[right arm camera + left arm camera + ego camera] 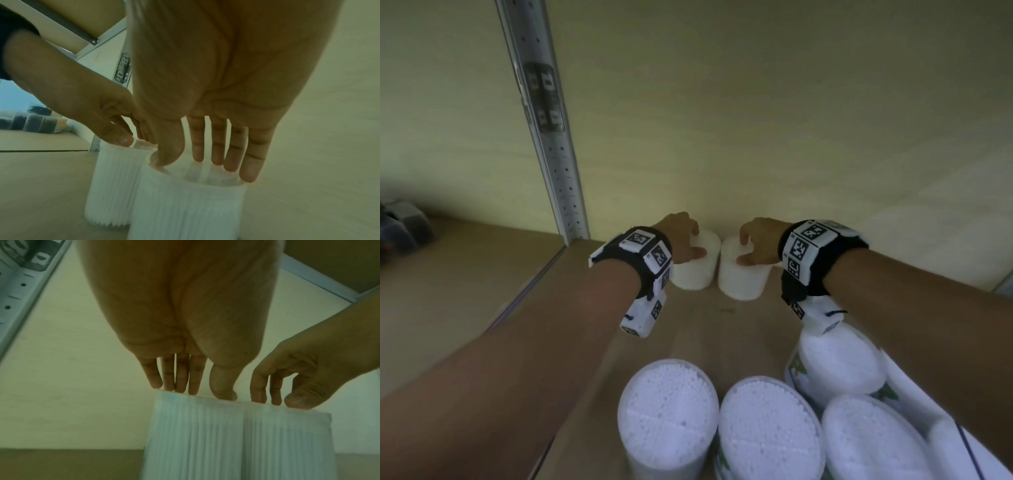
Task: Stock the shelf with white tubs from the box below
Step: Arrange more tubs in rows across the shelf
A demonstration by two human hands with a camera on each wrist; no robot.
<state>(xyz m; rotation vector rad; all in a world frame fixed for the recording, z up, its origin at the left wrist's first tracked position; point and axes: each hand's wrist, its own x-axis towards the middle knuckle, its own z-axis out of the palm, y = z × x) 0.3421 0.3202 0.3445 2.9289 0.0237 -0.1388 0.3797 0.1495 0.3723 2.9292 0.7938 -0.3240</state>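
Note:
Two white ribbed tubs stand side by side on the wooden shelf [722, 329], close to its back panel. My left hand [697, 240] rests on top of the left tub [693, 270]. In the left wrist view its straight fingers [174, 386] and thumb touch the left tub's [195, 434] upper rim. My right hand [744, 248] sits on the right tub [743, 279]. The right wrist view shows that hand's [195, 162] fingertips on the lid and its thumb at the near rim of the right tub [185, 211]. Neither hand wraps round a tub's sides.
Several more white tubs [667, 404] with beaded tops and green labels crowd the foreground at the bottom right. A perforated metal upright [551, 137] rises left of the tubs. Dark containers [400, 229] sit on the neighbouring shelf bay at far left.

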